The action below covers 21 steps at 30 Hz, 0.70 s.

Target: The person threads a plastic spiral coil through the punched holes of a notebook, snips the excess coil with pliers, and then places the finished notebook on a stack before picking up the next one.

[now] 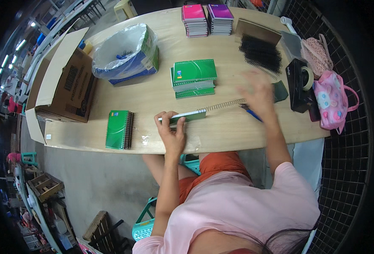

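My left hand [173,134] is closed on a small green notebook [195,116], held on edge near the front of the table. From the notebook's right end a thin spiral wire coil [223,105] stretches toward my right hand [259,94]. That hand is smeared by motion, so its grip on the coil cannot be made out. Just below it on the table lie blue-handled pliers [252,113]. Beyond the notebook is a pile of green notebooks [194,71] with no coils visible. Left of my left hand rest green notebooks with dark coils [118,129].
Black coils [260,55] lie by an opened cardboard piece [259,30] at the far right. A tape dispenser [299,86] and a pink pouch [333,100] line the right edge. Pink [194,19] and purple notebooks [220,20], a plastic-lined box [134,70] and a carton [70,84] stand around.
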Each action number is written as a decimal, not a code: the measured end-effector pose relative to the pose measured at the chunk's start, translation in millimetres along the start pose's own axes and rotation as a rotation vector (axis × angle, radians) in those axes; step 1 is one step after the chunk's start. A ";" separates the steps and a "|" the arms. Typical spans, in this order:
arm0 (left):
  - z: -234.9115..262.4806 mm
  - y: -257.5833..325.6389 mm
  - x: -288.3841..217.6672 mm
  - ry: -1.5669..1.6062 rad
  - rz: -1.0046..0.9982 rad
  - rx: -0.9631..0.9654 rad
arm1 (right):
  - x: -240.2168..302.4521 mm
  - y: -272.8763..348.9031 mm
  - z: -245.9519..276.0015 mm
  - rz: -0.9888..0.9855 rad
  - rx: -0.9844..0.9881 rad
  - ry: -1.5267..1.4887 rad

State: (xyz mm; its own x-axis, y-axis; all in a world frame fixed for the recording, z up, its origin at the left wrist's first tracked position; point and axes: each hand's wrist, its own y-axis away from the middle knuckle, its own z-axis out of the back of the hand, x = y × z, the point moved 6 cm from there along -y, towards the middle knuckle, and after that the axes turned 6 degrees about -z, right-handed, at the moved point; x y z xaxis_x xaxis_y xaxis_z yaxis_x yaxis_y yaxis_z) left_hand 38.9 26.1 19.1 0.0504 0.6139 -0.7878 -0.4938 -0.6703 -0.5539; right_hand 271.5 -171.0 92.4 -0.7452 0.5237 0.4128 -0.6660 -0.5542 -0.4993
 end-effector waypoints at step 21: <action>2.1 -5.6 -6.4 -0.009 -0.079 0.138 | 70.2 5.8 -62.9 0.207 1.312 -1.252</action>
State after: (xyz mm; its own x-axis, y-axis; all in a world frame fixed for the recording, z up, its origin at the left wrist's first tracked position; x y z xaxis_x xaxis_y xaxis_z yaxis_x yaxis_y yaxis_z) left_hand 39.6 26.8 27.8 0.0861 0.6664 -0.7406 -0.6031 -0.5568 -0.5712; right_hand 217.4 -96.8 70.6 0.0190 -0.0075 0.9998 0.2973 -0.9547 -0.0128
